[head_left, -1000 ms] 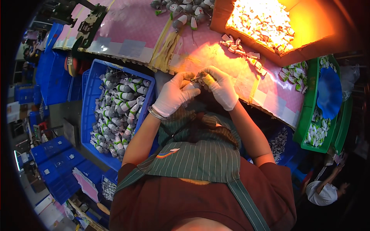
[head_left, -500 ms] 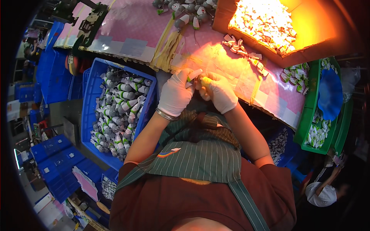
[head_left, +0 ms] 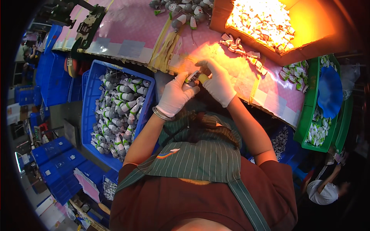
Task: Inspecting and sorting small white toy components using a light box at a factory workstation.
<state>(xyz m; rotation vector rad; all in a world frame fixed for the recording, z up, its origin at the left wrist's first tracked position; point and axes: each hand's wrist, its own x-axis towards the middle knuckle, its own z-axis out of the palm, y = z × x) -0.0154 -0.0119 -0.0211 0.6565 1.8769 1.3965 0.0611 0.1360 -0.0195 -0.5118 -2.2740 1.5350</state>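
Both hands wear white gloves and meet over the near edge of the bench point(head_left: 131, 30), which is covered in a pink sheet. The left hand point(head_left: 175, 96) and the right hand point(head_left: 217, 82) are both closed around one small piece point(head_left: 194, 77) with grey, green and yellow parts; it is pinched between the fingertips of the two hands, just above the pink surface. A metal bangle point(head_left: 161, 114) sits on the left wrist. To the person's left, below the bench edge, stands a blue crate point(head_left: 89, 92) filled with many small grey, white and green parts. At the far edge of the bench lies a loose cluster of similar grey parts point(head_left: 181, 7). On the right sits an open cardboard box point(head_left: 308, 42), brightly lit, heaped with small pale pieces, and a few of these pieces point(head_left: 246, 52) lie scattered on the pink sheet near the right hand. Further right stands a green tray point(head_left: 308, 104) holding small white and green items. Stacked blue bins point(head_left: 54, 158) stand on the floor at the lower left.
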